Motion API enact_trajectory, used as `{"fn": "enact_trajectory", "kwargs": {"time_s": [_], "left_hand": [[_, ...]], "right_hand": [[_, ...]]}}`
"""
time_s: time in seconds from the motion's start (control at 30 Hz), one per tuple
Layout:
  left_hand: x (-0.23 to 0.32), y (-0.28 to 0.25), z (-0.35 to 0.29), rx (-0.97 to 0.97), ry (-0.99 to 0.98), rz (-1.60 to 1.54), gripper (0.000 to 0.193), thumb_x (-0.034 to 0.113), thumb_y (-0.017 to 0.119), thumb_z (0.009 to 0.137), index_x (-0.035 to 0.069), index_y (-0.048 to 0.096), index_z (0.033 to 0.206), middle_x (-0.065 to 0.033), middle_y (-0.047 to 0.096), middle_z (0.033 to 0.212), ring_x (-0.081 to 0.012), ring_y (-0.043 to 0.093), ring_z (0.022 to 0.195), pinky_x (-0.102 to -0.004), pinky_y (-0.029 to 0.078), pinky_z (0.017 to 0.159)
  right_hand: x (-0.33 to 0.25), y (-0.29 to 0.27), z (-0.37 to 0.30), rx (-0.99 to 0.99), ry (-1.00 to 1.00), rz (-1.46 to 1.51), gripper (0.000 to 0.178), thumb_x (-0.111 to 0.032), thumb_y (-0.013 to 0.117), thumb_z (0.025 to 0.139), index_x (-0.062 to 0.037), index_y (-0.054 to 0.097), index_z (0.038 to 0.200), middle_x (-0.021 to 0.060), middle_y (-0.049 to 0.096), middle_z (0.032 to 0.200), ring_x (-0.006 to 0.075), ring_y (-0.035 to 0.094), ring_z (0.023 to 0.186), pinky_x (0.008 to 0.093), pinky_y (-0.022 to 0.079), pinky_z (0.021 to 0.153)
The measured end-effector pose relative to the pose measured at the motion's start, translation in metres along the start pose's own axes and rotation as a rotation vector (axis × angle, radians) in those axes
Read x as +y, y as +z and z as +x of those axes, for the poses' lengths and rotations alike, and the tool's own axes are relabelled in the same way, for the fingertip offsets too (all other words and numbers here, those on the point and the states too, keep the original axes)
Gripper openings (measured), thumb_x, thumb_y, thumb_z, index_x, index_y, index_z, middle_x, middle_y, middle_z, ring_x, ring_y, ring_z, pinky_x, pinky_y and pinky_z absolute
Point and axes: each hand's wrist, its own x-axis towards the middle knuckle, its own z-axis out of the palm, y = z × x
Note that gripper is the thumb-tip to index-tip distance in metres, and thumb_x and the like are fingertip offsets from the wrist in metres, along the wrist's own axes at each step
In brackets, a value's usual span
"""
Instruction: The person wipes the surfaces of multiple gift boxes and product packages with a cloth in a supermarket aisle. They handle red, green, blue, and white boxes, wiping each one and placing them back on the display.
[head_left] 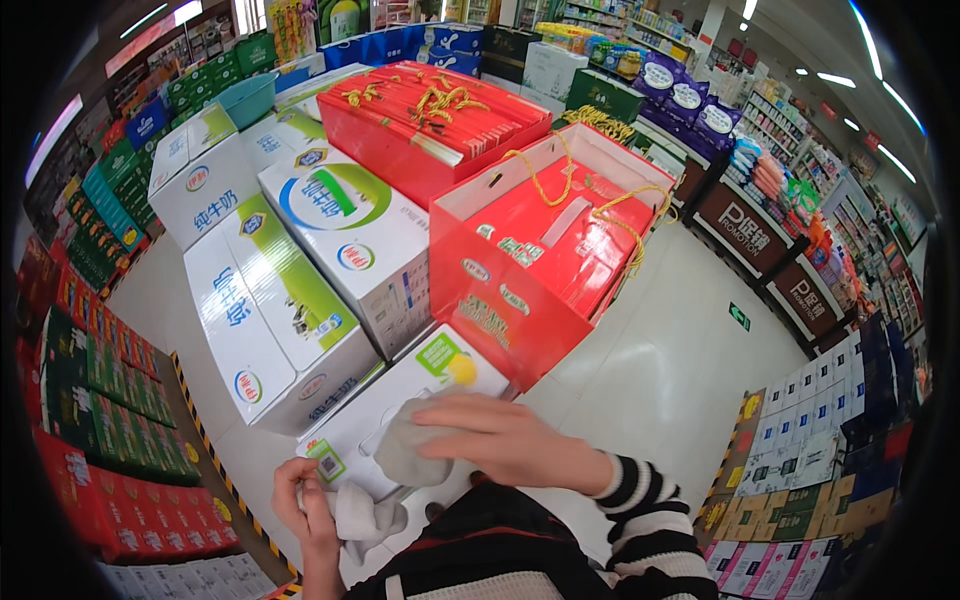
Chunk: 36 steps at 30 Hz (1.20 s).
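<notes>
At the lower centre of the frame, two bare hands meet above a white carton (pixel 385 405) with green and yellow panels. The right hand (pixel 515 440) comes in from the lower right below a black-and-white striped sleeve; its fingers lie long across a bunched grey cloth (pixel 410 450), perhaps a glove, and seem to grasp it against a hidden thumb. The left hand (pixel 310 515), at lower left, has bent fingers; a paler cloth (pixel 366 518) touches its thumb side, though I cannot tell whether it is gripped or merely resting there.

Both soft pieces are probably held near the body, low in front of the dark apron, so each hand can handle fabric close to the other. The grey cloth's longer axis runs roughly up and down the frame, its rounded lower end toward the bottom edge. The paler cloth is crumpled, sloping down to the right; which end is its opening cannot be told.

Left of centre, white cartons (pixel 340 215) stand side by side, likely packed closely for steadiness. At centre right, an open red box (pixel 505 325) holds red packaging with yellow cords, apparently for carrying.
</notes>
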Motion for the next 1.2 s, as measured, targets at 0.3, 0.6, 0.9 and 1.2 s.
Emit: {"fn": "enact_trajectory", "kwargs": {"time_s": [0.3,0.6,0.9,1.2], "left_hand": [[0.096,0.092,0.067,-0.215,0.786,0.371,0.052,-0.005,0.063,0.066,0.005,0.069,0.117,-0.0115,0.065,0.1,-0.0227,0.055,0.066,-0.0337,0.042,0.057],[0.137,0.179,0.106,-0.455,0.781,0.436,0.046,0.015,0.083,0.065,0.011,0.07,0.11,-0.0086,0.064,0.111,-0.021,0.055,0.068,-0.033,0.045,0.058],[0.121,0.166,0.108,-0.382,0.879,0.455,0.035,0.015,0.081,0.063,0.017,0.07,0.095,0.0011,0.06,0.092,-0.0154,0.05,0.064,-0.0292,0.04,0.051],[0.112,0.177,0.116,-0.346,0.978,0.426,0.03,0.02,0.077,0.069,0.02,0.069,0.098,0.003,0.066,0.1,-0.0151,0.049,0.065,-0.0283,0.04,0.051]], "right_hand": [[-0.007,-0.22,0.061,0.156,0.094,-0.241,0.035,-0.001,0.06,0.093,-0.0023,0.066,0.127,0.0221,0.055,0.143,0.0368,0.059,0.125,0.0423,0.051,0.099],[0.106,-0.225,0.103,-0.84,-0.113,-0.357,0.052,-0.024,0.048,0.106,-0.0111,0.038,0.155,0.0212,0.03,0.163,0.0453,0.034,0.146,0.0516,0.027,0.121],[0.13,-0.309,0.096,-0.597,0.508,-0.681,0.032,-0.013,0.061,0.095,-0.0059,0.065,0.126,0.0189,0.068,0.11,0.0355,0.064,0.11,0.042,0.051,0.094],[0.082,-0.271,0.098,-0.863,0.081,-0.149,0.013,-0.01,0.078,0.074,-0.004,0.069,0.082,0.0087,0.064,0.087,0.0283,0.065,0.085,0.0413,0.052,0.072]]}}
